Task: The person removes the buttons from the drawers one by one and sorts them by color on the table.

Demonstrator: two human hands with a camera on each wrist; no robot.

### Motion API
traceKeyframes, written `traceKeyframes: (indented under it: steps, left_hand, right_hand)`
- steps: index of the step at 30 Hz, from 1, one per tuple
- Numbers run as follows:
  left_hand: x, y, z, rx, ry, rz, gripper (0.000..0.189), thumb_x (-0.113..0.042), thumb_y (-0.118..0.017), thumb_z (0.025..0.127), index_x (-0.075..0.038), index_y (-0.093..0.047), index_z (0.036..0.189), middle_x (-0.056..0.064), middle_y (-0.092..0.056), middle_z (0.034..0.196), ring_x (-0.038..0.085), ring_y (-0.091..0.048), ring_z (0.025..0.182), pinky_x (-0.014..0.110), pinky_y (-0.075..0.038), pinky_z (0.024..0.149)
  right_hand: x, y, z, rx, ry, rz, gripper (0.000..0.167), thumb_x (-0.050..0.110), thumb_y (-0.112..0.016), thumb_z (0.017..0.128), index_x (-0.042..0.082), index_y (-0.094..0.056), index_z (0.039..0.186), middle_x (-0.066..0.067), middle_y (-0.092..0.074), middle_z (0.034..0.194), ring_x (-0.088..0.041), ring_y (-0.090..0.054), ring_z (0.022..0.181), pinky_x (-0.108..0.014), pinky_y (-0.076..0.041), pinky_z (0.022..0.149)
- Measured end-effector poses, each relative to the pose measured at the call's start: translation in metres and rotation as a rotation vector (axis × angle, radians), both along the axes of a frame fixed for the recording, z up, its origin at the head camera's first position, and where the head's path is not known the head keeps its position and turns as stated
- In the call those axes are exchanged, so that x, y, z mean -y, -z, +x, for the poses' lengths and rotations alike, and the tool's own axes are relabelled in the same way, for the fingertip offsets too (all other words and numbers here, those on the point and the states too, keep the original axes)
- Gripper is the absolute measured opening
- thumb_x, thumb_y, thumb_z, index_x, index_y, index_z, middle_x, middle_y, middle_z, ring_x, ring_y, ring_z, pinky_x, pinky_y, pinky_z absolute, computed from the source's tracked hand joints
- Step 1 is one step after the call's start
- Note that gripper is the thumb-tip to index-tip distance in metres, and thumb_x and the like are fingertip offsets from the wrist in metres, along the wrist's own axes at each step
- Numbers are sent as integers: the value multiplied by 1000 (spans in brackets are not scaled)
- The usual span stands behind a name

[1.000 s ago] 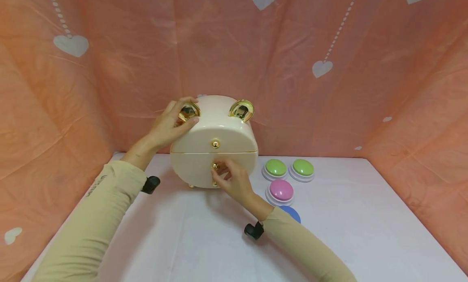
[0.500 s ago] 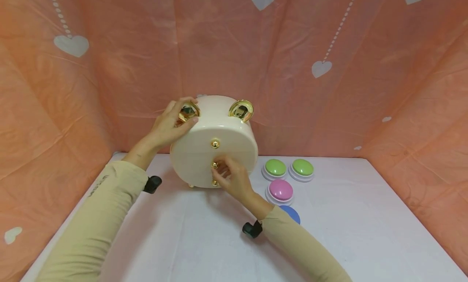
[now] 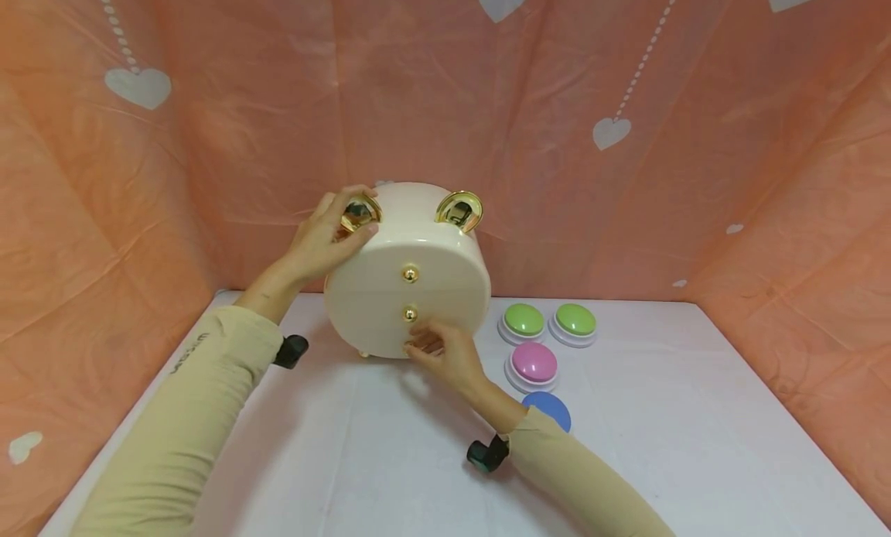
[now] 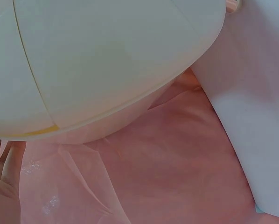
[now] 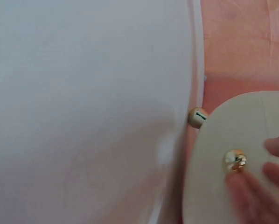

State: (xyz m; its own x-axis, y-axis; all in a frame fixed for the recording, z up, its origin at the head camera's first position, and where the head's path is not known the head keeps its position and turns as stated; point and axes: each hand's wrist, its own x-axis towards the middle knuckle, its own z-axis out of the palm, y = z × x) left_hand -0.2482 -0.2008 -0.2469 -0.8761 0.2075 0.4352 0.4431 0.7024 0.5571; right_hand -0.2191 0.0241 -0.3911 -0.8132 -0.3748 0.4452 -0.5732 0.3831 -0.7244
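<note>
While the left hand (image 3: 323, 235) grips one gold ear (image 3: 360, 212), thumb in front and fingers over behind, the right hand (image 3: 448, 355) is low at the front of the cream round box (image 3: 369, 309); its fingers are bent and parted, about the lowest gold knob (image 5: 234, 159), one blurred fingertip at the knob's edge; contact there cannot be told.

Writing: dark lettering (image 3: 189, 353) along the left sleeve (image 3: 160, 429), behind the left fingers toward the wearer; slanted and creased, not legible for certain.

Box stands upright on the desk (image 3: 661, 421), directly ahead of the right fingers and below the left; middle knob (image 3: 410, 314) just above the right fingers, top knob (image 3: 411, 274) higher; second ear (image 3: 459, 210) to the right of the left fingers, apart from them; gold foot (image 5: 197, 117) near the right fingers, below the knob.

Right of the right fingers: pink button (image 3: 534, 362), two green buttons (image 3: 524, 319) farther back, blue button (image 3: 550, 409) nearer the wearer, partly covered by the right forearm; right fingers hide the lowest knob from the head view; heart-printed cloth (image 3: 431, 96) behind everything.
</note>
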Motion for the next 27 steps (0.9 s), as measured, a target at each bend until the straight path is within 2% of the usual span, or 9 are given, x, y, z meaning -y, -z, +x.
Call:
traceKeyframes:
  steps: [4, 7, 10, 14, 19, 27]
  left_hand:
    - [1, 0, 0, 0, -2, 2, 48, -36, -55, 95, -30, -36, 139, 17, -42, 129, 34, -49, 92, 50, -36, 83]
    - [1, 0, 0, 4, 0, 3, 48, -36, -54, 95, -29, -36, 139, 18, -42, 130, 35, -49, 94, 51, -37, 84]
    - [1, 1, -1, 10, -1, 6, 48, -36, -54, 96, -29, -36, 140, 18, -41, 130, 35, -50, 94, 50, -39, 84]
    - [1, 1, -1, 4, -2, 13, 49, -36, -55, 95, -29, -36, 140, 18, -42, 129, 35, -50, 95, 51, -38, 84]
    - [1, 1, -1, -14, 0, 13, 49, -35, -56, 95, -28, -37, 139, 19, -42, 129, 38, -49, 97, 53, -37, 85]
    - [0, 0, 0, -17, -6, -2, 49, -37, -55, 95, -29, -37, 139, 18, -42, 130, 38, -49, 96, 54, -39, 83]
  right_hand:
    - [0, 3, 0, 47, -39, 47, 21, 7, -73, 81, 1, -69, 101, -12, -73, 89, -23, -70, 77, -24, -55, 71]
    - [3, 8, -1, 105, -82, 39, 23, 3, -73, 81, -2, -69, 103, -16, -72, 93, -27, -70, 81, -23, -56, 73]
    - [5, 11, -3, 130, -75, 16, 22, 2, -73, 80, -1, -69, 102, -16, -72, 92, -27, -70, 79, -20, -54, 71]
    - [6, 14, -8, 123, -42, 14, 17, 2, -73, 81, 2, -73, 98, -12, -73, 86, -20, -69, 74, -18, -52, 67]
    - [5, 17, -12, 114, -59, -10, 16, 3, -74, 80, 2, -74, 96, -11, -73, 84, -14, -69, 72, -19, -54, 67]
    - [3, 20, -8, 107, -80, -75, 16, 0, -74, 79, -1, -74, 95, -16, -73, 84, -23, -70, 73, -17, -53, 67]
